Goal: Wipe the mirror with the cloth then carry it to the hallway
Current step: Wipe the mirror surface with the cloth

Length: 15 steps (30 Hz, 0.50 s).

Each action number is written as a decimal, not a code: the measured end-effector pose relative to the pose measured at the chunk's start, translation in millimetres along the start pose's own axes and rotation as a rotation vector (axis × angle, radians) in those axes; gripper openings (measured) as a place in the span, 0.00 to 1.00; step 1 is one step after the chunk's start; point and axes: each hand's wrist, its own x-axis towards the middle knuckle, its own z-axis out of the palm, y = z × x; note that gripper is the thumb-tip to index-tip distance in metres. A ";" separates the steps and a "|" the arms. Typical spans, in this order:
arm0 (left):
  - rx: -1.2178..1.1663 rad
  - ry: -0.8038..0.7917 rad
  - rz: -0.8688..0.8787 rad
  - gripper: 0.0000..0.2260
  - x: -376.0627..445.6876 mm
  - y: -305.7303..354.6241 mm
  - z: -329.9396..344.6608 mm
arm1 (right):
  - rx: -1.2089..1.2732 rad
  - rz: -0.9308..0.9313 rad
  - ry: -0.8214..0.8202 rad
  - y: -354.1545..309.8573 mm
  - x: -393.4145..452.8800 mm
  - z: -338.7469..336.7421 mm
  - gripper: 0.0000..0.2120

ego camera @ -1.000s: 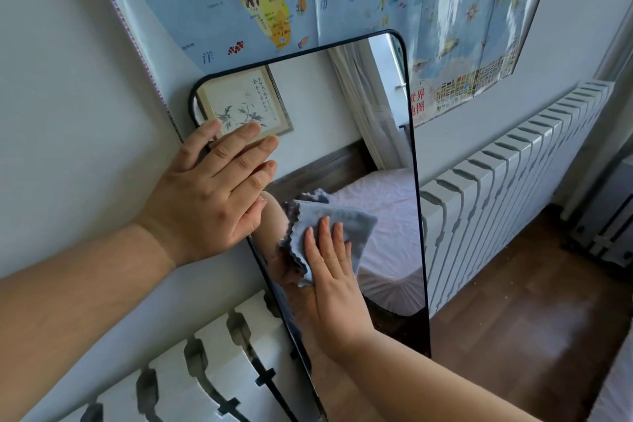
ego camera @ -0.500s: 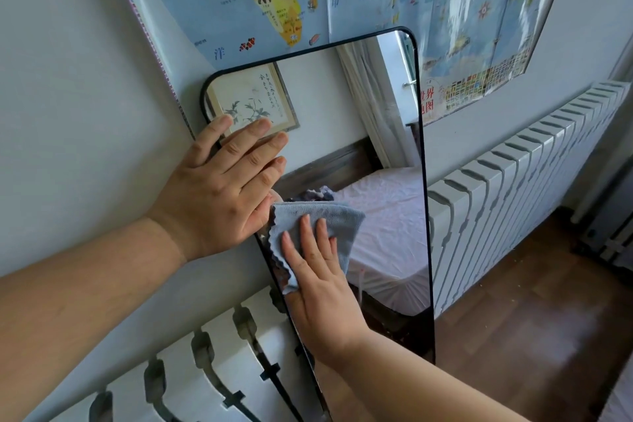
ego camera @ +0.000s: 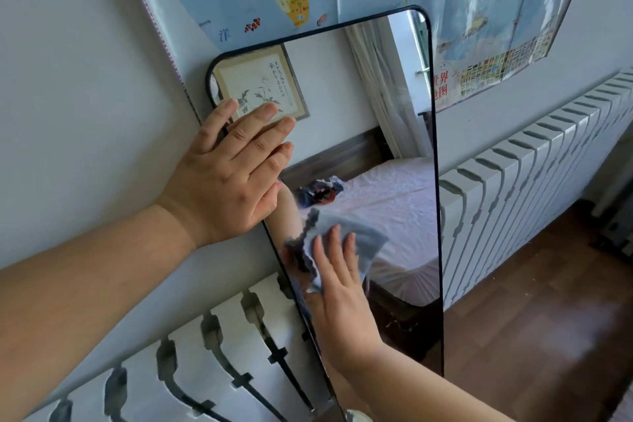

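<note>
Mirror point(ego camera: 370, 106), one; cloth point(ego camera: 356, 240), one, under flat right hand point(ego camera: 342, 305); left hand point(ego camera: 229, 178) spread on frame.

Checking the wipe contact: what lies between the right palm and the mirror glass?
The cloth: the head view shows the right hand pressing it flat against the mirror.

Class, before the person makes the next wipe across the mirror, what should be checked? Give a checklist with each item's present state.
1. Left hand braces the mirror at its left edge: ok.
2. Right hand presses the cloth flat on the glass: ok.
3. Mirror leans against the wall map: ok.
4. Mirror's foot steady on its support: cannot tell, out of view.
5. Upper glass already wiped: cannot tell.
</note>
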 end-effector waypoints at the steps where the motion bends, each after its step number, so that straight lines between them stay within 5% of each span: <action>1: 0.005 -0.007 -0.001 0.19 0.4 0.3 -0.4 | -0.069 -0.123 -0.029 -7.2 -1.4 2.7 0.36; 4: 0.003 -0.005 -0.020 0.19 1.0 5.7 -0.4 | -0.216 -0.291 -0.066 -9.2 -6.6 9.7 0.35; 15: -0.104 -0.098 0.148 0.20 -3.7 43.0 8.5 | -0.322 -0.159 -0.073 66.1 -40.6 13.3 0.36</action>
